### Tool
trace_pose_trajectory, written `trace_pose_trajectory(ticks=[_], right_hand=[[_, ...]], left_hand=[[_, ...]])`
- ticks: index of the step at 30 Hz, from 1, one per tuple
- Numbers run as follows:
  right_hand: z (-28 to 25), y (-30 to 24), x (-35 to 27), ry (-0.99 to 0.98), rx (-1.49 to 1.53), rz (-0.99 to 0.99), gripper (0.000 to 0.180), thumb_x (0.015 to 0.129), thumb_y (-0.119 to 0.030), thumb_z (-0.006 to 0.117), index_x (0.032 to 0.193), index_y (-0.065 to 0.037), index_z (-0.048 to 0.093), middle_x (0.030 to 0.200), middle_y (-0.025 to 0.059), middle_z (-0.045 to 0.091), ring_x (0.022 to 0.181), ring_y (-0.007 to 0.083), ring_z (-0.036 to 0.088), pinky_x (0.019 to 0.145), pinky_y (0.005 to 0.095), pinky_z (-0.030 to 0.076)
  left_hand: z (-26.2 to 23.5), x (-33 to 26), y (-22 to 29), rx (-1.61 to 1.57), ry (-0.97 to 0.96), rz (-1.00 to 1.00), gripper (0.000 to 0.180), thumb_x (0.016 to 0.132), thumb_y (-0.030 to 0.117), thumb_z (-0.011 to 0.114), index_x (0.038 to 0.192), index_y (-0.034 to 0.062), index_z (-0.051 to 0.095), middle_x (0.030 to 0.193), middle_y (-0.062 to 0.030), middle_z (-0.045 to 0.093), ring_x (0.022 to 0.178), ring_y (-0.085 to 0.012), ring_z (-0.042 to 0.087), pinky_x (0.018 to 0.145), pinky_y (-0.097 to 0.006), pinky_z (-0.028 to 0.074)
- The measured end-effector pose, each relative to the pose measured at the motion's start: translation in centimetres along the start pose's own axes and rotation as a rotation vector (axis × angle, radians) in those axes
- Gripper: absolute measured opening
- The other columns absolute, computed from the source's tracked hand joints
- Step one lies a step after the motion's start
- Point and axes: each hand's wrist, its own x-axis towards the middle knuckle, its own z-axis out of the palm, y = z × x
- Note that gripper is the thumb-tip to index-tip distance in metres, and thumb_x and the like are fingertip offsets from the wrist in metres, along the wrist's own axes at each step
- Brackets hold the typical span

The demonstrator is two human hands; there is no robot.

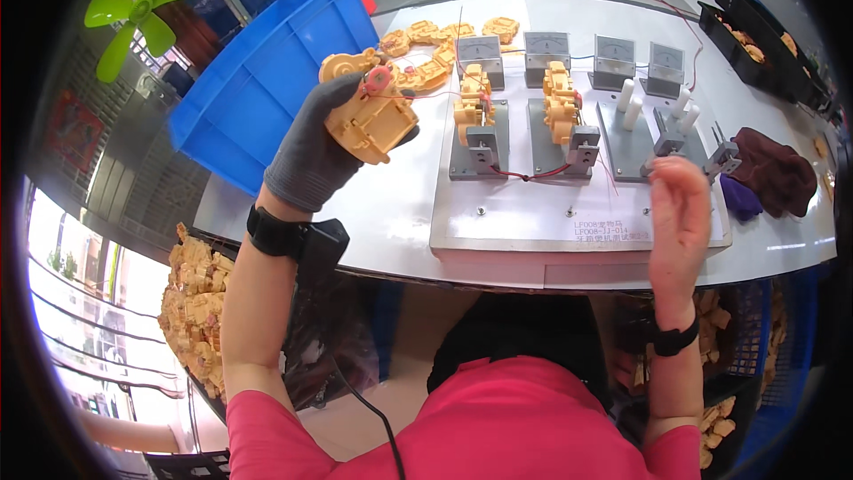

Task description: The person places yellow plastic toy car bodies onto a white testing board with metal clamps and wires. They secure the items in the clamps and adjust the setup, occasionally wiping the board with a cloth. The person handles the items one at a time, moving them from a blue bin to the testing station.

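Observation:
My left hand (pixel 313 142), in a grey glove, grips a yellow-orange plastic gearbox housing (pixel 378 129) with a small red round part and thin wires, raised over the table. My bare right hand (pixel 682 218) is at the right side of a test fixture (pixel 515 218), its fingers curled together beside a metal clamp block (pixel 668 132). Whatever those fingers may pinch is hidden. Two similar housings, one on the left station (pixel 474 102) and one on the second station (pixel 559 102), stand upright behind grey blocks. White posts (pixel 633 114) rise from the third plate.
Several gauges (pixel 546 53) line the fixture's back. More housings (pixel 431 71) lie behind my left hand, next to a tilted blue bin (pixel 258 80). At right are a dark cloth (pixel 773 173) and a black tray (pixel 755 53). A green fan (pixel 142 11) stands far left.

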Motion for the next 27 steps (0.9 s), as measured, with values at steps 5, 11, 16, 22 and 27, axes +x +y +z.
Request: trace_pose_trajectory(ticks=[5, 11, 16, 22, 27], right_hand=[[-1.8, -0.2, 2.0, 0.108, -0.089, 0.113, 0.032, 0.097, -0.01, 0.061, 0.128, -0.004, 0.056, 0.121, 0.0043, 0.056, 0.107, 0.0127, 0.052, 0.088, 0.0262, 0.044], [-2.3, 2.5, 2.6, 0.099, -0.128, 0.152, 0.033, 0.096, -0.018, 0.066, 0.127, -0.008, 0.059, 0.114, 0.003, 0.056, 0.102, 0.0132, 0.053, 0.086, 0.0268, 0.045], [-2.3, 2.5, 1.9, 0.122, -0.167, 0.102, 0.028, 0.094, -0.015, 0.068, 0.122, -0.009, 0.062, 0.103, 0.0014, 0.054, 0.093, 0.0119, 0.053, 0.084, 0.0273, 0.045], [-2.1, 1.9, 1.8, 0.098, -0.164, 0.016, 0.023, 0.092, -0.01, 0.068, 0.114, -0.006, 0.065, 0.096, 0.0029, 0.054, 0.082, 0.0125, 0.053, 0.076, 0.0266, 0.046], [-2.1, 1.8, 1.8, 0.102, -0.162, -0.001, 0.022, 0.092, -0.01, 0.069, 0.114, -0.005, 0.064, 0.097, 0.0051, 0.056, 0.078, 0.0138, 0.054, 0.073, 0.0269, 0.047]], left_hand=[[4.5, 0.2, 2.0, -0.133, -0.152, 0.085, 0.054, 0.098, 0.031, 0.055, 0.144, 0.006, 0.041, 0.143, -0.0126, 0.051, 0.133, -0.0278, 0.051, 0.114, -0.045, 0.041], [6.8, 1.8, 2.0, -0.28, -0.32, 0.027, 0.047, 0.1, 0.014, 0.054, 0.144, 0.0053, 0.04, 0.143, -0.0113, 0.05, 0.132, -0.0228, 0.051, 0.113, -0.036, 0.041], [7.7, 3.0, 1.4, 0.11, -0.314, 0.219, 0.044, 0.098, 0.006, 0.058, 0.139, 0.0056, 0.044, 0.142, -0.0103, 0.05, 0.126, -0.0201, 0.054, 0.11, -0.033, 0.044], [8.4, 5.4, 1.0, 0.866, -0.399, 0.727, 0.044, 0.093, -0.004, 0.064, 0.134, 0.0046, 0.047, 0.132, -0.0097, 0.056, 0.116, -0.0154, 0.059, 0.1, -0.029, 0.05], [10.9, 7.7, 0.9, 0.857, -0.444, 0.699, 0.05, 0.086, -0.005, 0.071, 0.13, 0.0069, 0.05, 0.115, -0.0136, 0.066, 0.099, -0.0184, 0.068, 0.085, -0.032, 0.057]])
